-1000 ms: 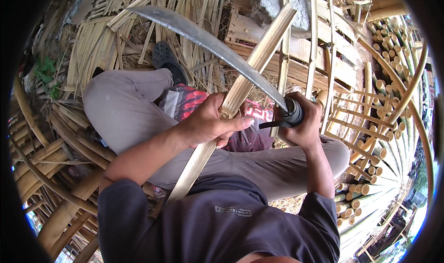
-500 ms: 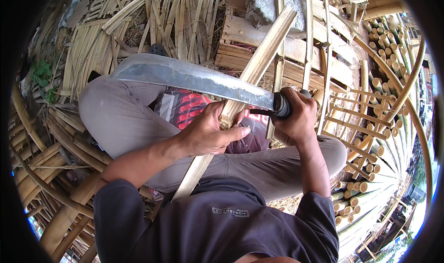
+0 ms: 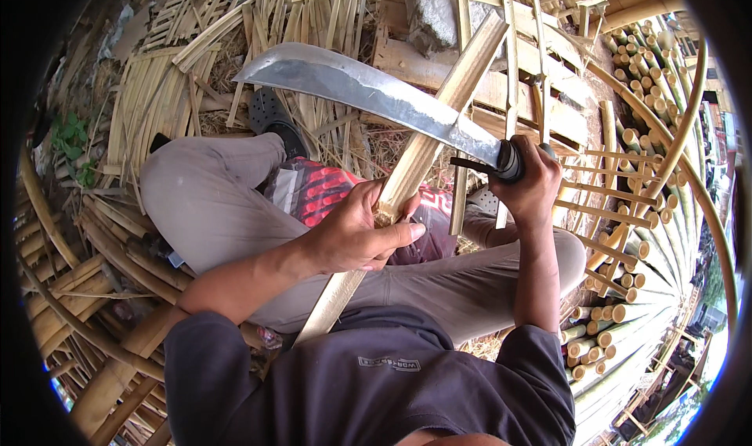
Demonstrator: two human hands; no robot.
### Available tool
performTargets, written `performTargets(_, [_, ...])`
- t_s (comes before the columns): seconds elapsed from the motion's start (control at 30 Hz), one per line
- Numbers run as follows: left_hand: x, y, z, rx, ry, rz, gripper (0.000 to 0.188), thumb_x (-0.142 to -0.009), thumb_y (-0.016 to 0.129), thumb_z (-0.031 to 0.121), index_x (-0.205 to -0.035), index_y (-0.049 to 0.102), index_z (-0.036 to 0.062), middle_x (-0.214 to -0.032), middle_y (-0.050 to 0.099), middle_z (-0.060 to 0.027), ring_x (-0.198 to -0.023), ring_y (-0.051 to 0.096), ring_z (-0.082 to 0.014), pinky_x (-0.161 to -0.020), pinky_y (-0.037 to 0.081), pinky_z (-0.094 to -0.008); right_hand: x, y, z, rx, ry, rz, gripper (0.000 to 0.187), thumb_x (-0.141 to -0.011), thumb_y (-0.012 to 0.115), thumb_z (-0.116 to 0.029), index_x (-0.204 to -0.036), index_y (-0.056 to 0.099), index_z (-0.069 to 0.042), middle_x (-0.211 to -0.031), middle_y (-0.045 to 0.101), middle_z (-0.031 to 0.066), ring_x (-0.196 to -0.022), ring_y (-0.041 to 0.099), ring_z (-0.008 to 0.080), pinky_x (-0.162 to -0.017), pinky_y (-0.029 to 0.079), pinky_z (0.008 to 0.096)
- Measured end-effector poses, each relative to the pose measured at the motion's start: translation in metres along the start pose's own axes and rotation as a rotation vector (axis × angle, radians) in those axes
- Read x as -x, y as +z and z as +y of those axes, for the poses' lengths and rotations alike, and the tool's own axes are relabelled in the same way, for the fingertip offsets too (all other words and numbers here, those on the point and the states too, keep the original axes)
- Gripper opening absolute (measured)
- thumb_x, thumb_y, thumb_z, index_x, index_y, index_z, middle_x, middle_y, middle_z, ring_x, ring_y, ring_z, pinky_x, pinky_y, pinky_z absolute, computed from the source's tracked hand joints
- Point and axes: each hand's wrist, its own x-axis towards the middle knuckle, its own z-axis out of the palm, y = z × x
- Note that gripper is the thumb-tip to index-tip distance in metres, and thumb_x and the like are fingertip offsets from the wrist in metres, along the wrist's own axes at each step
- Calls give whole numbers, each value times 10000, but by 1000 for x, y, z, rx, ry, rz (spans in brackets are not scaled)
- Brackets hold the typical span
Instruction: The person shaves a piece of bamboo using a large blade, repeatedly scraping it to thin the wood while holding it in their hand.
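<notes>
Panning from the left edge of my feed, I pass crossed bamboo poles (image 3: 129, 246), then a mat of pale slats (image 3: 153, 105) above them and a dark clog (image 3: 270, 113) beyond the bent knee (image 3: 180, 172). The tip of the long blade (image 3: 345, 89) points out over the ground near that clog. Nearer the middle, I have the left hand (image 3: 356, 230) curled snugly around a split bamboo strip (image 3: 415, 164), its thumb stretched across toward the right. The strip slants from the dark shirt (image 3: 376, 391) at lower left, through that grip, up to a free end just beside the grey stone (image 3: 446, 23). Red-patterned material (image 3: 321, 191) lies below the left hand. On my screen the blade crosses the strip between the two hands; I cannot tell whether they touch. To the right, the right hand (image 3: 529, 183) is closed tightly around the blade's black handle (image 3: 510, 162), well apart from the left. Farther right, I see a bamboo frame (image 3: 615, 172) and stacked poles (image 3: 627, 313).
</notes>
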Motion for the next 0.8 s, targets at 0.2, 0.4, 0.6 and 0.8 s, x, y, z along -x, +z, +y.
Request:
performTargets(0.2, [4, 4, 3, 35, -26, -47, 173, -989, 592, 30, -936, 441, 98, -589, 385, 71, -410, 326, -7, -348, 297, -230, -8, -11, 10, 74, -11, 122, 239, -621, 744, -101, -838, 644, -93, -680, 647, 91, -598, 658, 260, -612, 498, 386])
performTargets(0.4, [15, 1, -16, -42, -63, -201, 207, -957, 644, 40, -901, 450, 86, -590, 436, 47, -401, 402, -19, -347, 329, -238, -12, -62, 124, 481, 565, 186, 180, -791, 739, -232, -819, 710, -57, -784, 733, 49, -693, 707, 204, -650, 539, 382])
performTargets(0.6, [10, 0, -13, 7, -122, -104, 206, -946, 653, 30, -922, 458, 89, -601, 444, 53, -412, 388, -17, -363, 352, -230, 13, -72, 134, -496, 707, 680, 143, -850, 705, -19, -748, 613, -58, -597, 523, -23, -473, 440, 53, -441, 293, 229])
performTargets(0.8, [6, -1, -12, -113, -89, -1, 197, -949, 673, 84, -947, 476, 79, -646, 473, 50, -420, 394, -17, -368, 366, -229, 13, -48, 86, -524, 523, 422, 139, -845, 753, -62, -788, 627, -63, -585, 567, -22, -445, 482, 44, -420, 317, 228])
